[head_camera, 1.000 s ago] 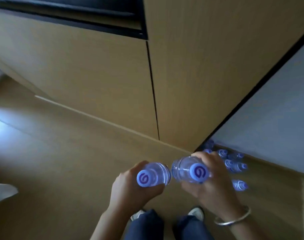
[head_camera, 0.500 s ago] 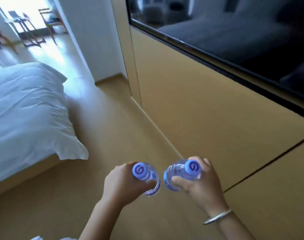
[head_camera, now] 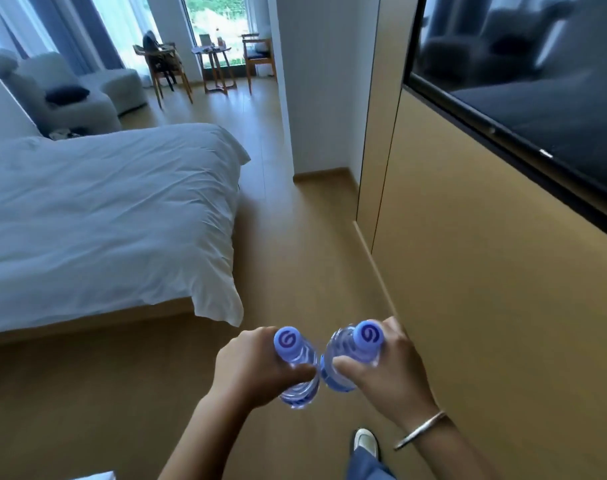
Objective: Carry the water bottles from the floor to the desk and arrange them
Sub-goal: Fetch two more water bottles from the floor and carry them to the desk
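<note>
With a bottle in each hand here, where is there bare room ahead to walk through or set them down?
Bare wooden floor runs ahead between the bed on the left and the wood-panelled wall on the right, up to the white wall corner. The bed top is also bare. It is crowded by the window: the small round table carries items, with chairs around it. No desk is clearly in view.

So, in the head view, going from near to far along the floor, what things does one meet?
Shoe → left hand and right hand, each holding a bottle → bed → armchair → round table between chairs by the window.
</note>
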A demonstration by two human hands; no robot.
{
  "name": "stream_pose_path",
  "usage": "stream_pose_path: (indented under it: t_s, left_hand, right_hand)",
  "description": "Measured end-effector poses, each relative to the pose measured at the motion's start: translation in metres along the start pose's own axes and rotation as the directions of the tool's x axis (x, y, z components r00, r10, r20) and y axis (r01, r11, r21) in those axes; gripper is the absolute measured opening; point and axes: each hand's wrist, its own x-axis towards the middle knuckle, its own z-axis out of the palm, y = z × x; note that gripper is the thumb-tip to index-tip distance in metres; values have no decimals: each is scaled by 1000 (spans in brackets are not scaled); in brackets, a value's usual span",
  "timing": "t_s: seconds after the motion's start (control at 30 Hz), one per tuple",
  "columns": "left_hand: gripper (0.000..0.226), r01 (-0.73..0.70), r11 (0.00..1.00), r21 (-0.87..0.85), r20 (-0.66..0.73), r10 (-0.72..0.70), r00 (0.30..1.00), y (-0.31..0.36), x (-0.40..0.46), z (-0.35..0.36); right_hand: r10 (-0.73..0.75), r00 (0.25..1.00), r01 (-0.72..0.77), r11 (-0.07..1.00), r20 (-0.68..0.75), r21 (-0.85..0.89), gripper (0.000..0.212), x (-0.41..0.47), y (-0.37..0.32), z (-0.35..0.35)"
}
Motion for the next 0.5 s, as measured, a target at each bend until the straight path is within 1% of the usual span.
stream_pose_path:
  t_s: [0.1, 0.2, 0.3, 0.37, 0.5]
  left_hand:
    - [42, 36, 999, -7, -35, -37, 999, 11, 36, -7]
    - [41, 42, 999, -22, -81, -43, 996, 26, 69, -18]
    - [42, 50, 999, -5, -125, -50, 991, 39, 99, -26]
    - [42, 65, 998, -23, -146, -68, 987, 46, 116, -28]
    - [41, 99, 994, -40, -157, -104, 982, 54, 148, -30]
  right_hand:
    - [-67, 995, 69, 997, 76, -28, 27, 49, -1, -9]
    - [-133, 982, 142, 988, 131, -63, 29, 95, -3, -19]
    - [-179, 973, 189, 980, 147, -56, 31, 134, -4, -27]
    - [-207, 969, 215, 976, 138, -45, 33, 156, -3, -29]
    - [-225, 965, 235, 970, 134, -59, 36, 196, 2, -28]
